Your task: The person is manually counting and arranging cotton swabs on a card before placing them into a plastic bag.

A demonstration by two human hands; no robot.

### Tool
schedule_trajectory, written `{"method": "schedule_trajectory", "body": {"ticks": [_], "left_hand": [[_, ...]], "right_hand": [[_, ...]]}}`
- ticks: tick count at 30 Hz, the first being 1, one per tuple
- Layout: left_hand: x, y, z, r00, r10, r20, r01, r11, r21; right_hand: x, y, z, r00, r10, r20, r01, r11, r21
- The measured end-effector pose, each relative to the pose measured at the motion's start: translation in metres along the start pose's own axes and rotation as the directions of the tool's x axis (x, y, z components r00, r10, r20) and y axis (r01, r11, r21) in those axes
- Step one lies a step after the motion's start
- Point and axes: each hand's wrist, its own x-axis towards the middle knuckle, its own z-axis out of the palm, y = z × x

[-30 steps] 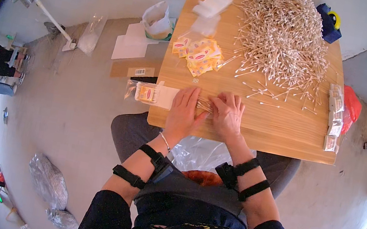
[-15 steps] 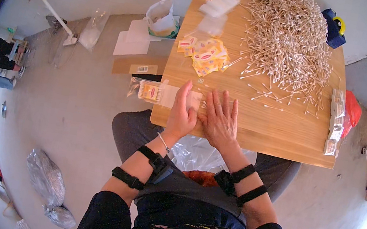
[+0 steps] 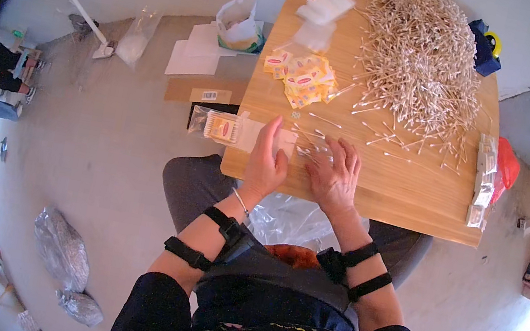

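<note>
Several loose cotton swabs (image 3: 311, 133) lie on the wooden table between my two hands. My left hand (image 3: 268, 163) rests on its edge beside them, thumb apart and fingers stretched out, holding nothing. At their right side, my right hand (image 3: 336, 178) is lowered with loosely bent, parted fingers; its fingertips are at the swabs, and no grip on them shows. A clear bag of cotton swabs with a yellow label card (image 3: 222, 127) lies at the table's left edge. Its pale flat end (image 3: 252, 136) reaches under my left hand.
A large heap of cotton swabs (image 3: 422, 58) covers the far right. Yellow printed cards (image 3: 308, 81) and clear plastic sleeves (image 3: 326, 6) lie far left. Packed bags (image 3: 484, 179) line the right edge, near a red bag (image 3: 507, 164). A blue tape dispenser (image 3: 484, 55) stands behind the heap.
My right hand has shifted slightly right and its flat fingers have bent and lifted, showing the swabs between my hands. My left hand has stayed nearly in place. The view has shifted a little.
</note>
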Motion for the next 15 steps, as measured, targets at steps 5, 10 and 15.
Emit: {"method": "schedule_trajectory", "body": {"ticks": [5, 10, 15], "left_hand": [[0.001, 0.003, 0.001, 0.999, -0.024, 0.021, 0.023, 1.000, 0.020], [0.000, 0.000, 0.000, 0.999, -0.021, 0.025, 0.021, 1.000, 0.023], [0.000, 0.001, 0.000, 0.999, -0.011, 0.035, 0.009, 0.999, 0.051]], "right_hand": [[-0.010, -0.002, 0.008, 0.999, -0.011, -0.049, 0.012, 1.000, 0.015], [-0.015, -0.005, 0.008, 1.000, 0.014, -0.006, -0.014, 0.997, 0.081], [-0.011, -0.006, 0.007, 0.997, 0.061, -0.048, -0.057, 0.996, 0.070]]}}
